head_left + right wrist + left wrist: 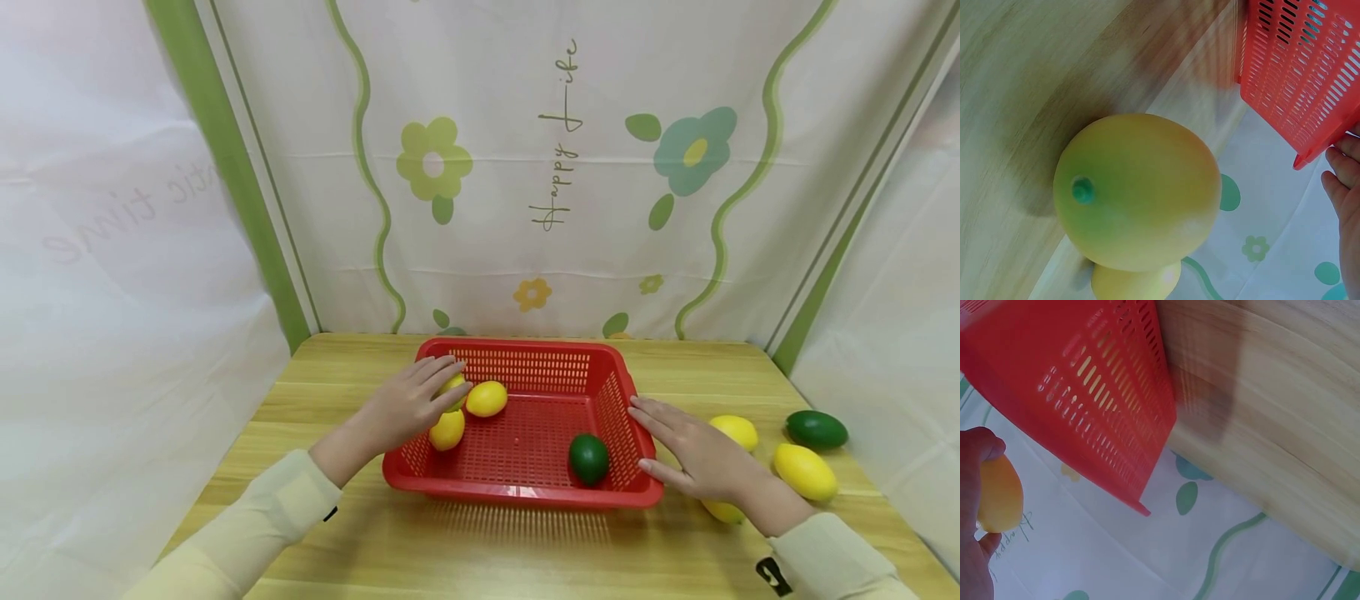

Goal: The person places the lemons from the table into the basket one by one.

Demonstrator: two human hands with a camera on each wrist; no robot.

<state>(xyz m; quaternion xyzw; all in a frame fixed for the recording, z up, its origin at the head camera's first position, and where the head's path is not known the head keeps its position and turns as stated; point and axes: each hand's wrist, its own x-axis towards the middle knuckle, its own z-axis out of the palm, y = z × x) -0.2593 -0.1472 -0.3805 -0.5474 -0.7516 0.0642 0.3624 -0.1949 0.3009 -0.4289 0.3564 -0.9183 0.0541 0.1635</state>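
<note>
Lemon [453, 389] is pinched in the left hand [408, 402] over the left end of the basket [525, 497], so a sloppy release could probably bounce it off the two lemons [487, 400] there, and with the right hand [693, 446] just touching the opposite rim [649, 492], straight-fingered, a bump might slide everything.

Pale cream left sleeve [247, 521], matching right sleeve [836, 554] — and there, a light-marked black patch [772, 577] beside the right cuff [791, 537]!
</note>
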